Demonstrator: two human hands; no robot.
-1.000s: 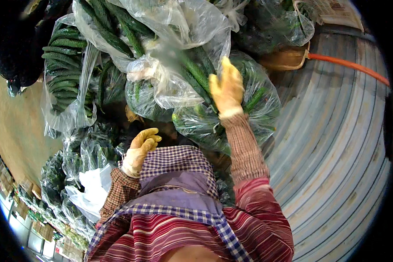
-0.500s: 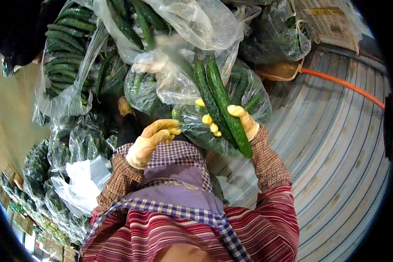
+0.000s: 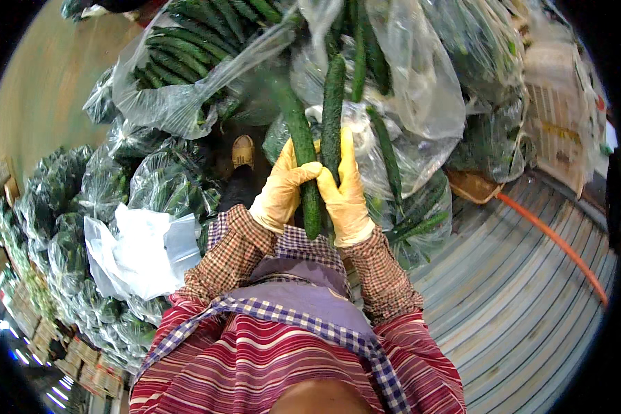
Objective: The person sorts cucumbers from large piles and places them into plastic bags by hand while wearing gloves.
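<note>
There's a big open clear bag (image 3: 179, 109) at upper left, its cucumbers (image 3: 176, 58) lined up, presumably to pack tight. White plastic sheeting (image 3: 141, 252) lies atop bagged green produce (image 3: 165, 176), probably just parked within reach. The gloved left hand (image 3: 283, 190) clasps the left cucumber (image 3: 300, 134), the right hand (image 3: 346, 196) the right cucumber (image 3: 332, 110), both gripped toward the near end, likely for control.

Ribbed grey floor (image 3: 524, 276) — spreading at right | clear bag of cucumbers (image 3: 422, 224) — resting at its inner edge | orange rod (image 3: 557, 241) — lying across it
</note>
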